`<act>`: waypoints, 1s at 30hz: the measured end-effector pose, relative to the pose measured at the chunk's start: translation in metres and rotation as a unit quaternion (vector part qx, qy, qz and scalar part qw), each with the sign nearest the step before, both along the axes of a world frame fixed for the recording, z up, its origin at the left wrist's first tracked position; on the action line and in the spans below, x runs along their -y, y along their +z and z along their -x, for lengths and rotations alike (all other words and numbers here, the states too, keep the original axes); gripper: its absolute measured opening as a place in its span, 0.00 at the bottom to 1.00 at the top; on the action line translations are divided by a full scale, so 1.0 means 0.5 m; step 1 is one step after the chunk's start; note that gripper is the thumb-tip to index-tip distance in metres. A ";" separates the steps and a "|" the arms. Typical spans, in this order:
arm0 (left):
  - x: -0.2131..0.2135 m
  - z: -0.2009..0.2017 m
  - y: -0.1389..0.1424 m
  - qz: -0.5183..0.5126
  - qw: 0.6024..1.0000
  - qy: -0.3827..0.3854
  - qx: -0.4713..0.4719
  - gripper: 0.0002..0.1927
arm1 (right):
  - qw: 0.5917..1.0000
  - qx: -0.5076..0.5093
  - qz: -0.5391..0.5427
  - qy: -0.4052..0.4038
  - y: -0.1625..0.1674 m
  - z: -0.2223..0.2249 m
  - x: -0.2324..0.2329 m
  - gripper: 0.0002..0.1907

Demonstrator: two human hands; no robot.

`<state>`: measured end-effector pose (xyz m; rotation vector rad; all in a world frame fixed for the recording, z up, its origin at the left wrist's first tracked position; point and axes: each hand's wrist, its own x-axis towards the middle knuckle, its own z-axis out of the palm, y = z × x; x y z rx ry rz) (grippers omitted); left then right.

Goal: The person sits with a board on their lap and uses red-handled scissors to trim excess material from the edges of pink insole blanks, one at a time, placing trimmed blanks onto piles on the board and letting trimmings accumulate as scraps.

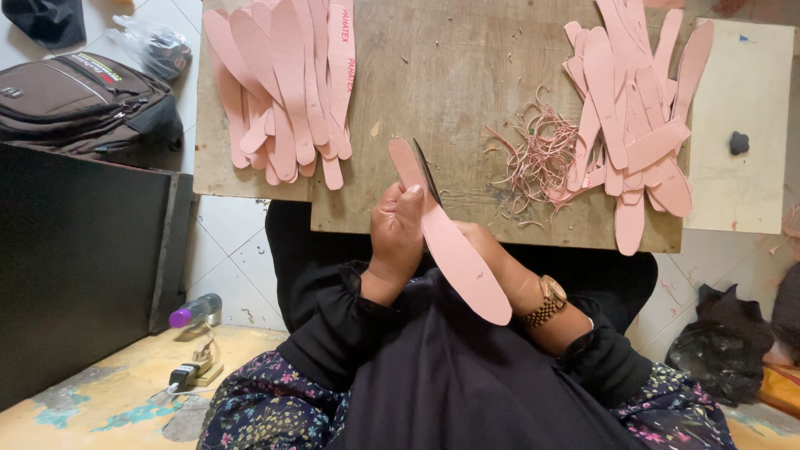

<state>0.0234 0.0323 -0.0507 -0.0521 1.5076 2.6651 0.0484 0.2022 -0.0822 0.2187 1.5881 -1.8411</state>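
The person's left hand [397, 227] is clamped around a pink insole [450, 242], held just above the near edge of the wooden board [450, 58], with the thumb pressed on its upper face. The right hand [483, 246] lies mostly hidden beneath the insole, so its fingers cannot be made out; a dark blade [427, 171] rises along the insole's edge near its far end, which suggests trimming is under way on this piece. A heap of thin pink trimmings [537, 154] sits on the board just beside the right-hand pile of insoles [633, 108], so a fair number look already cut. A second pile of insoles [283, 83] covers the board's far left corner. Which pile is finished cannot be told, so the share left is uncertain.
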 end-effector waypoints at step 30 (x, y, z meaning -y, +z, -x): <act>-0.002 0.017 0.004 0.136 0.984 0.096 -0.061 0.16 | 0.987 -0.113 -0.049 0.098 0.075 0.003 0.007 0.05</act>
